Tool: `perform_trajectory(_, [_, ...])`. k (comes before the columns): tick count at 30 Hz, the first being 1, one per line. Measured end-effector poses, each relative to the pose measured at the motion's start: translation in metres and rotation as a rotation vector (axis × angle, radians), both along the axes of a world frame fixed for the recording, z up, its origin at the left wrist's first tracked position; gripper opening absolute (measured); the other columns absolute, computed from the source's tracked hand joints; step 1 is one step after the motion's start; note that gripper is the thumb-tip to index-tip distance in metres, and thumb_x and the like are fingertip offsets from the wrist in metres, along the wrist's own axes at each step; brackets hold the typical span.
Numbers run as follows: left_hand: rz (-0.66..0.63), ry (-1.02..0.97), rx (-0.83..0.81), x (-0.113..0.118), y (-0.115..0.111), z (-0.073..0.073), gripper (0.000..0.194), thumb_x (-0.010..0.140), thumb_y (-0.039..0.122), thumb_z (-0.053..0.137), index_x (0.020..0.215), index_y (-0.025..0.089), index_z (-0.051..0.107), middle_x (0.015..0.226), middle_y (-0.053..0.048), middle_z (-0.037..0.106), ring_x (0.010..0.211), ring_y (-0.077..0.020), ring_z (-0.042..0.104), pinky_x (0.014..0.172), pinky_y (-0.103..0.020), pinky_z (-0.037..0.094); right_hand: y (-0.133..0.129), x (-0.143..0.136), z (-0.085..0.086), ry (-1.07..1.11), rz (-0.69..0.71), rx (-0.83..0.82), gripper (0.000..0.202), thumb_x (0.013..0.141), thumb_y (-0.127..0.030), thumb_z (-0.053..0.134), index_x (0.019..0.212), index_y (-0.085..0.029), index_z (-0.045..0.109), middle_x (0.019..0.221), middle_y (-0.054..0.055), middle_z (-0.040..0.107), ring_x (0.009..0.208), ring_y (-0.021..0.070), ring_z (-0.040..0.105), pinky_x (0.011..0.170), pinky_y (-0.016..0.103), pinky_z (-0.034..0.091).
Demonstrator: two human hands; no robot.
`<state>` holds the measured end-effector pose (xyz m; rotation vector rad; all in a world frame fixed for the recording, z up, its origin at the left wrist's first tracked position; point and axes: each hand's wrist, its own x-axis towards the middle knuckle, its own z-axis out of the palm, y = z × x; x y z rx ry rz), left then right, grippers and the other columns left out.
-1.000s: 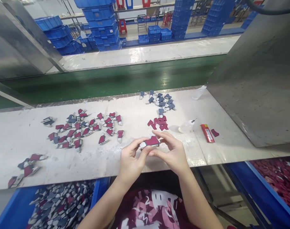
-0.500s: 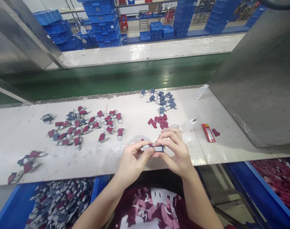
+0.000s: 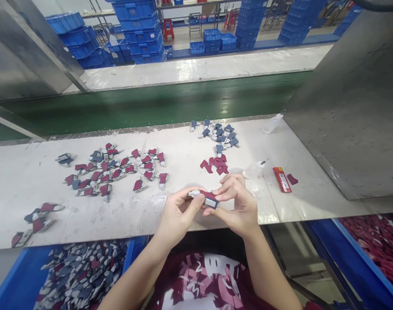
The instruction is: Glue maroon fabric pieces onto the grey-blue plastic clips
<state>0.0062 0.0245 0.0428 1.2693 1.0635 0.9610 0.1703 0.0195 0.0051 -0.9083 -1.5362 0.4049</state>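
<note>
Both hands hold one small plastic piece [image 3: 210, 201], grey-white and dark blue with a maroon face, above the near edge of the table. My left hand [image 3: 180, 211] pinches its pale end between thumb and fingers. At its other end, my right hand [image 3: 237, 202] has thumb and fingertips closed on the dark blue part. Just beyond the hands lie several loose maroon pieces [image 3: 219, 163]. Behind those is a group of blue and white pieces [image 3: 220, 135]. To the right of them, a clear bottle with a needle tip [image 3: 255, 169] lies on the table.
Many maroon-faced pieces [image 3: 99, 172] are spread on the table's left. A red box [image 3: 282, 180] and a second bottle [image 3: 272, 124] stand right. Below the edge are a bin of blue-grey pieces [image 3: 86, 271] and a bin of maroon pieces [image 3: 374, 245]. A metal panel [image 3: 351, 107] borders the right.
The held piece has turned so that its maroon face now shows on top. My right fingers have shifted slightly along it; the left hand stays nearly in place.
</note>
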Motion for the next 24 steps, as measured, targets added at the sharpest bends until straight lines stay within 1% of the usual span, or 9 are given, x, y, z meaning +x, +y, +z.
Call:
perform_trajectory(3, [0.004, 0.010, -0.005, -0.002, 0.005, 0.001, 0.026, 0.089, 0.037, 0.065, 0.081, 0.014, 0.073, 0.077, -0.005, 0.071, 0.068, -0.0148, 0.063, 0.064, -0.024, 0.052, 0.000, -0.003, -0.002, -0.104, -0.033, 0.065, 0.028, 0.074, -0.015, 0.082, 0.079, -0.026, 0.057, 0.079, 0.000, 0.064, 0.085, 0.0206, 0.054, 0.077, 0.041, 0.051])
perform_trajectory(6, [-0.016, -0.003, -0.077, -0.005, 0.011, -0.004, 0.020, 0.086, 0.033, 0.068, 0.080, 0.015, 0.074, 0.079, -0.004, 0.072, 0.070, -0.0150, 0.063, 0.065, -0.024, 0.052, 0.002, -0.004, -0.007, -0.189, -0.049, 0.112, 0.023, 0.076, -0.017, 0.081, 0.079, -0.027, 0.060, 0.083, 0.001, 0.065, 0.090, 0.0219, 0.054, 0.077, 0.041, 0.052])
perform_trajectory(9, [-0.038, -0.043, -0.172, -0.010, 0.019, -0.019, 0.015, 0.083, 0.030, 0.070, 0.085, 0.016, 0.077, 0.083, -0.005, 0.075, 0.078, -0.0171, 0.066, 0.073, -0.026, 0.053, 0.005, -0.005, -0.014, -0.275, -0.049, 0.114, 0.018, 0.079, -0.015, 0.078, 0.080, -0.028, 0.066, 0.088, 0.002, 0.068, 0.093, 0.0222, 0.054, 0.080, 0.041, 0.052])
perform_trajectory(11, [-0.002, -0.006, -0.188, -0.015, 0.027, -0.032, 0.017, 0.081, 0.030, 0.071, 0.089, 0.016, 0.078, 0.085, -0.006, 0.076, 0.082, -0.0200, 0.068, 0.078, -0.030, 0.053, 0.008, -0.003, -0.018, -0.356, -0.061, 0.075, 0.018, 0.081, -0.011, 0.073, 0.083, -0.028, 0.069, 0.096, 0.003, 0.069, 0.099, 0.0230, 0.053, 0.086, 0.042, 0.052])
perform_trajectory(13, [0.102, 0.147, -0.077, -0.022, 0.036, -0.046, 0.021, 0.082, 0.031, 0.070, 0.096, 0.017, 0.078, 0.093, -0.008, 0.077, 0.090, -0.0232, 0.069, 0.086, -0.036, 0.053, 0.009, 0.001, -0.021, -0.425, -0.082, 0.036, 0.019, 0.083, -0.010, 0.070, 0.085, -0.028, 0.071, 0.104, 0.004, 0.068, 0.106, 0.0245, 0.051, 0.091, 0.044, 0.051])
perform_trajectory(15, [0.224, 0.387, 0.123, -0.032, 0.045, -0.057, 0.023, 0.087, 0.030, 0.064, 0.102, 0.019, 0.077, 0.103, -0.009, 0.076, 0.098, -0.0256, 0.068, 0.094, -0.041, 0.050, 0.008, 0.009, -0.025, -0.439, -0.136, 0.029, 0.018, 0.083, -0.011, 0.070, 0.087, -0.028, 0.072, 0.106, 0.005, 0.066, 0.108, 0.0253, 0.052, 0.092, 0.045, 0.050])
perform_trajectory(18, [0.336, 0.753, 0.360, -0.047, 0.056, -0.067, 0.028, 0.094, 0.025, 0.052, 0.107, 0.018, 0.076, 0.107, -0.013, 0.074, 0.105, -0.0304, 0.063, 0.097, -0.050, 0.046, 0.002, 0.025, -0.030, -0.396, -0.371, 0.066, 0.017, 0.081, -0.013, 0.073, 0.088, -0.028, 0.073, 0.104, 0.006, 0.063, 0.104, 0.0260, 0.053, 0.087, 0.044, 0.051])
perform_trajectory(21, [0.408, 0.980, 0.508, -0.054, 0.067, -0.067, 0.034, 0.094, 0.017, 0.046, 0.119, 0.017, 0.069, 0.110, -0.014, 0.073, 0.111, -0.0354, 0.057, 0.098, -0.057, 0.040, -0.003, 0.040, -0.036, -0.375, -0.662, 0.025, 0.011, 0.078, -0.020, 0.077, 0.086, -0.027, 0.076, 0.112, 0.009, 0.057, 0.113, 0.0309, 0.049, 0.083, 0.044, 0.049])
perform_trajectory(24, [0.426, 1.050, 0.647, -0.051, 0.082, -0.061, 0.037, 0.094, 0.013, 0.043, 0.125, 0.019, 0.064, 0.121, -0.012, 0.069, 0.118, -0.0355, 0.051, 0.100, -0.055, 0.038, -0.003, 0.050, -0.045, -0.386, -0.769, -0.084, 0.006, 0.080, -0.026, 0.076, 0.085, -0.028, 0.079, 0.128, 0.011, 0.045, 0.127, 0.0365, 0.039, 0.089, 0.050, 0.047])
